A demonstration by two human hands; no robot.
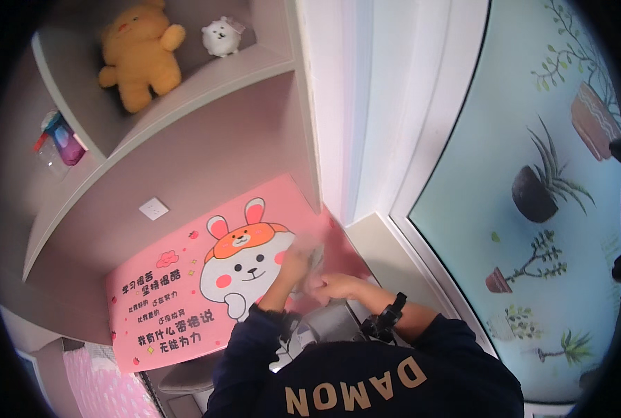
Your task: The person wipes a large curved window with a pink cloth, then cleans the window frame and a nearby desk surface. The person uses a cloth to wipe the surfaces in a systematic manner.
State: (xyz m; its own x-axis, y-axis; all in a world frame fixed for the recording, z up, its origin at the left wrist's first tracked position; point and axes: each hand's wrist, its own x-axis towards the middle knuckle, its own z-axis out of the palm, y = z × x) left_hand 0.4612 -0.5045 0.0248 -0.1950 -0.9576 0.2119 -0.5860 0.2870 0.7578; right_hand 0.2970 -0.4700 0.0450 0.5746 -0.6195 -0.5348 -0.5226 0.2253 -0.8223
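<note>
Over the right part of a pink desk mat (185, 245) with a cartoon rabbit-eared bear, my hands are close together. My left hand (294, 264) is closed around a pale, crumpled item (316, 257), perhaps thin plastic or cloth; motion blurs it. Just nearer to me, my right hand (339, 287) has its fingers curled together at the item's near end. Blur hides the fingertips and the exact grip. A black band (388, 313) circles my right wrist. Below my hands, a grey object (326, 324) is partly covered by my arms and shirt.
Shelving (200, 81) overhangs the desk, bearing an orange plush toy (143, 57) and a small white plush toy (220, 36). A wall socket (154, 208) sits behind the mat. To the right stands a frosted window (477, 209) with painted plants. A grey seat (190, 375) is at the front edge.
</note>
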